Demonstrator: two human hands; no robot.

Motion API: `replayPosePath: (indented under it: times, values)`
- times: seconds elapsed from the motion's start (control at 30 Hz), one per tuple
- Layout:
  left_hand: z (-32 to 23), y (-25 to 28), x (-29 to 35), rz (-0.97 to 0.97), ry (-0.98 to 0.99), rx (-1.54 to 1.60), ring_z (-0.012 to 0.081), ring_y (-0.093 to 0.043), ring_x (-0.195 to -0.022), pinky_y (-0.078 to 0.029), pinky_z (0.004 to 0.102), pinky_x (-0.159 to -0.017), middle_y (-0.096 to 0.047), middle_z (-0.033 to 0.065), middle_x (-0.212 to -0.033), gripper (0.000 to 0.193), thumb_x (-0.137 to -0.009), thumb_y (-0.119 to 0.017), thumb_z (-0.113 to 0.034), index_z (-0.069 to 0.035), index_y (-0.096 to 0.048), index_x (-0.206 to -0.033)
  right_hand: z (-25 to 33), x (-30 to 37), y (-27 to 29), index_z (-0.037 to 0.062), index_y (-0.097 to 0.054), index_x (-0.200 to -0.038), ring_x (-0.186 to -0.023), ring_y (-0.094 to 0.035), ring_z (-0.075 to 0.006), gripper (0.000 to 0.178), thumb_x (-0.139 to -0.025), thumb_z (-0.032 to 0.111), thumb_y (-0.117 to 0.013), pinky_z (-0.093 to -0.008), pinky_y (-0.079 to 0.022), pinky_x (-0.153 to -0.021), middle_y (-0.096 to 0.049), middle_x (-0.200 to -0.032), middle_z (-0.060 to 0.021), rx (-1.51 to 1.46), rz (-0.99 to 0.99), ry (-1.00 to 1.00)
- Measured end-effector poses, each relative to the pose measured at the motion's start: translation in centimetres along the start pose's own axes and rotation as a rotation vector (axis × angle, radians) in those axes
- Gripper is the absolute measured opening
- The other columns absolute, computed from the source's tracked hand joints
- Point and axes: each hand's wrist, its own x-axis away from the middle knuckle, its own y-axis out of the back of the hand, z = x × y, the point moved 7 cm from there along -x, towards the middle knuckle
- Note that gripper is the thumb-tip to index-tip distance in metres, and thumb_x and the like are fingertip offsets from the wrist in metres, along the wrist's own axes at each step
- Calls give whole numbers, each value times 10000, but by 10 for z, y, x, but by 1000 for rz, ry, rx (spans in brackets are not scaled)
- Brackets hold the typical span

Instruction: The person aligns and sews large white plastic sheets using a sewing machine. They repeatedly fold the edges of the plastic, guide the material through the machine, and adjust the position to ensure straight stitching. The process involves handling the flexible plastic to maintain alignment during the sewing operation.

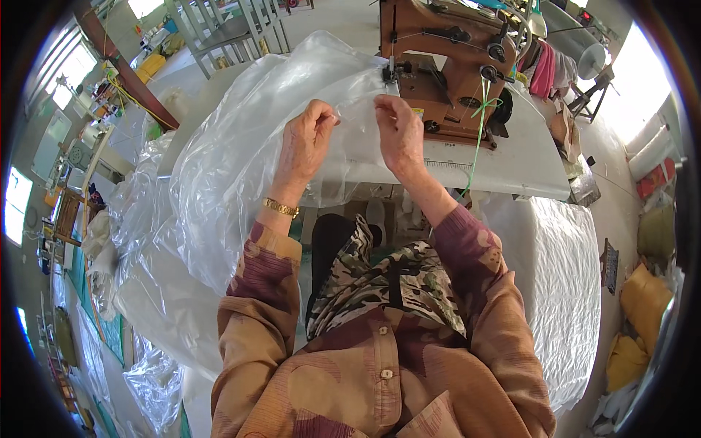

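A large clear plastic sheet (241, 124) spreads in loose folds over the white table, its far right edge beside the needle area of a brown sewing machine (456, 33). My left hand (305, 142) is closed in a pinch over the sheet, thumb against the fingers, with the thin film at its fingertips. Just left of the machine's base, my right hand (401, 139) has its fingers bent together on the film near the needle. A gap lies between the two hands. The film is see-through, so its exact edges in the fingers are hard to make out.
A green cord (483, 106) hangs tied on the machine. At my right stands a tall stack of white plastic sheeting (566, 292). More crumpled clear film (150, 212) hangs down at the left. A grey metal chair (226, 33) is beyond the table; yellow sacks (644, 301) lie far right.
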Motion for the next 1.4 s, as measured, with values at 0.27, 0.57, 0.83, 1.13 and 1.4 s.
replayPosePath:
  times: [0.27,0.57,0.83,1.13,1.4]
  values:
    - [-9,-5,-1,-77,-16,27,201,-712,-855,-549,306,-733,-667,111,-867,47,-970,-569,-28,2,-535,-982,37,64,4,-18,-566,-1130,-1044,-605,-405,264,-869,-45,-552,-437,-482,-888,-618,-1103,-216,53,101,236]
    - [-48,-22,9,-33,-198,-177,388,-633,-764,-490,431,-633,-617,168,-845,74,-958,-575,-67,-18,-520,-966,-25,18,-27,-48,-521,-1220,-876,-645,-428,369,-854,-4,-523,-455,-494,-801,-669,-907,-246,-125,143,-290]
    - [-26,-61,43,60,-187,-189,413,-623,-796,-488,463,-642,-613,170,-884,113,-912,-598,-5,-15,-499,-966,-58,26,-27,72,-216,-1547,-865,-589,-137,645,-944,-35,-415,-300,-521,-703,-670,-1035,-121,-484,223,-509]
    - [-7,-86,59,-107,-63,-48,295,-686,-866,-550,371,-746,-662,144,-951,298,-829,-656,85,-8,-574,-1100,-36,47,24,66,-343,-1459,-934,-650,-258,553,-943,32,-540,-353,-518,-790,-650,-1130,-200,-114,165,-155]
    - [-13,-98,60,-106,-96,-72,283,-674,-837,-536,352,-719,-647,121,-945,163,-843,-642,61,-17,-649,-986,-61,64,47,2,-535,-1267,-742,-641,-258,432,-878,121,-681,-355,-505,-692,-681,-984,-159,329,-112,-48]
